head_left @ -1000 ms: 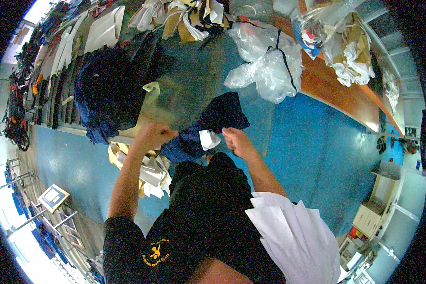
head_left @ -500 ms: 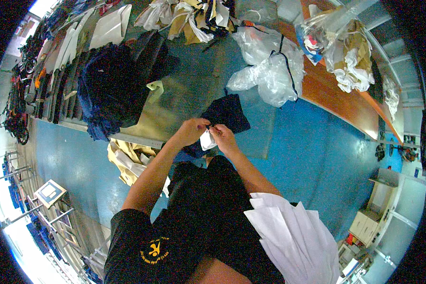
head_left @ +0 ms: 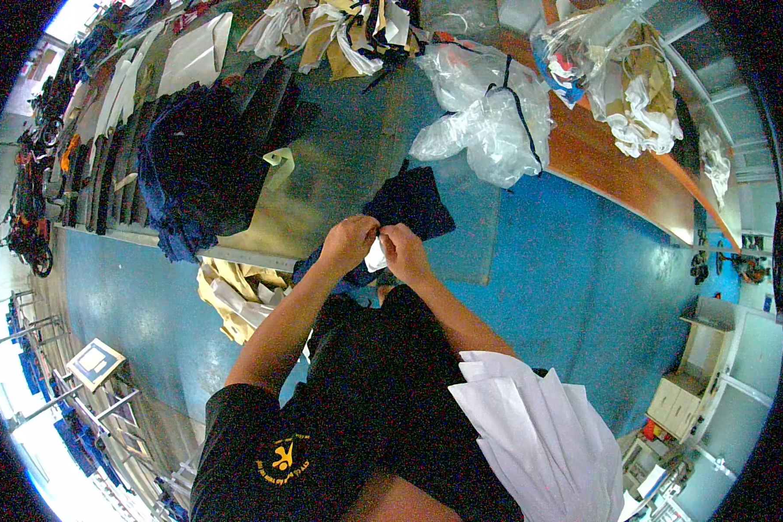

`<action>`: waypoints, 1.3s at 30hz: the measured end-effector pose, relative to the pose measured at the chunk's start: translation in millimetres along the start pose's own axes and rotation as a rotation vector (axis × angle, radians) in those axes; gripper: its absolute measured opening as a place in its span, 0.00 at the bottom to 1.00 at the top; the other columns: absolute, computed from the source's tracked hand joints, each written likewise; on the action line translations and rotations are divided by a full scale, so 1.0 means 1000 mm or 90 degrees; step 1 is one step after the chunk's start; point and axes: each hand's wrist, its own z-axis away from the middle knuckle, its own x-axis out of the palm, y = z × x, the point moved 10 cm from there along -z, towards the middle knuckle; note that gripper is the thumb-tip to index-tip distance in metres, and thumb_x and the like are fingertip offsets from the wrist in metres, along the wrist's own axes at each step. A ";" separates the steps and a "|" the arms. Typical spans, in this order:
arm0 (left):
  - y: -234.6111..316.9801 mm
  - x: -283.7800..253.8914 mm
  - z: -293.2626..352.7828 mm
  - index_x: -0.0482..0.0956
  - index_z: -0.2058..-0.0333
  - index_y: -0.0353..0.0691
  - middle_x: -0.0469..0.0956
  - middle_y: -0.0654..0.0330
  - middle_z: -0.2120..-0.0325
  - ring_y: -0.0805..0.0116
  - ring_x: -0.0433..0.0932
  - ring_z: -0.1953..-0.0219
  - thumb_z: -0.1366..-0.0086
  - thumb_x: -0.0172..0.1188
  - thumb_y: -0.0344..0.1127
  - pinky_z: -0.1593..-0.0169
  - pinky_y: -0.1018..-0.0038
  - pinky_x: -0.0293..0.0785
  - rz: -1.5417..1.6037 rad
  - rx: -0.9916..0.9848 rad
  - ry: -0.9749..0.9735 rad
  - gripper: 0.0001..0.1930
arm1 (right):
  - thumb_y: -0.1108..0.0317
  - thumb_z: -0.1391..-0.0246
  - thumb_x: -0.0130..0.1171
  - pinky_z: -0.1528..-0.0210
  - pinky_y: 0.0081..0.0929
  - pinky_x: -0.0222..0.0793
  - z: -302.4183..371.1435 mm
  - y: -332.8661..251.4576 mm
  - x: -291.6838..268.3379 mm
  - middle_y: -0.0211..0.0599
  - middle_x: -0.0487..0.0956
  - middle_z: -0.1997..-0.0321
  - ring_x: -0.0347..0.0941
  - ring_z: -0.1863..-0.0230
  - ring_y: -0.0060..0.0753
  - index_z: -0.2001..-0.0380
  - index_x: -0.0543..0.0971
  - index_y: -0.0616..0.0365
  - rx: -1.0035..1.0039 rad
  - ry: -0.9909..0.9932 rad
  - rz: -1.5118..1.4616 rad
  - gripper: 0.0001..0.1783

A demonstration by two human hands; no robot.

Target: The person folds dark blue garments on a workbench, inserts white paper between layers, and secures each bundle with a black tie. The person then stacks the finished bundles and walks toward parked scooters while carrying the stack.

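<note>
My left hand [head_left: 351,242] and my right hand [head_left: 404,252] meet in front of me, fingers pinched close together on the near edge of a dark navy cloth piece [head_left: 416,204]. The cloth spreads out flat beyond my fingers. Between the hands, a small white piece [head_left: 375,258] shows just below the pinch; its kind is too small to tell. More dark blue cloth [head_left: 357,277] hangs below my left wrist. The fingertips themselves are partly hidden by the knuckles.
On the table [head_left: 339,113], a large navy cloth pile [head_left: 202,165] stands left and clear plastic bags [head_left: 496,130] lie right. Tan and white scraps [head_left: 235,300] hang below its edge. Fanned white sheets [head_left: 539,426] rest against my right upper arm. An orange-brown board [head_left: 613,187] stands far right.
Both hands remain at the navy cloth. The right hand has curled in closer beside the left, and less of the white piece shows. The view has shifted slightly.
</note>
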 end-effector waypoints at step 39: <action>-0.202 -0.099 0.352 0.73 0.50 0.37 0.78 0.50 0.55 0.54 0.75 0.52 0.33 0.46 0.48 0.45 0.60 0.70 1.230 -0.441 0.457 0.22 | 0.54 0.49 0.63 0.51 0.35 0.71 0.032 -0.407 0.191 0.50 0.79 0.56 0.77 0.53 0.43 0.52 0.71 0.63 -0.076 -0.789 -0.197 0.28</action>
